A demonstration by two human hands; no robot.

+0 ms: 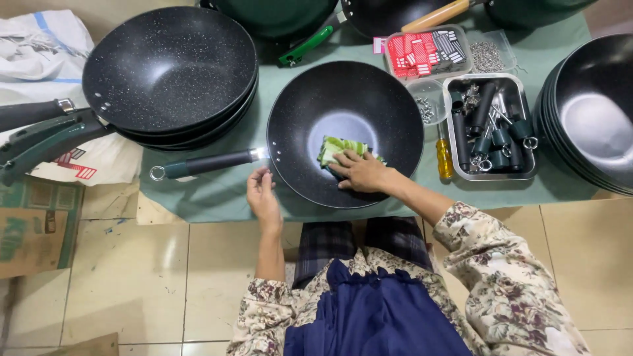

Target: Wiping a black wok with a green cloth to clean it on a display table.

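Note:
A black speckled wok [389,112] with a dark handle [204,163] lies on a green cloth before me. My right hand [359,173] presses a green cloth pad [337,148] against the wok's inner wall near the bottom. My left hand [262,195] rests at the wok's near-left rim, close to where the handle joins, fingers lightly curled on the edge.
A stack of handled woks [168,69] sits at the left, a stack of handleless ones [593,118] at the right. A metal tray of handles and rings [489,128], a yellow screwdriver [444,158], a box of red tags [427,51] and small screw tubs lie behind. Cardboard [33,227] is on the tiled floor.

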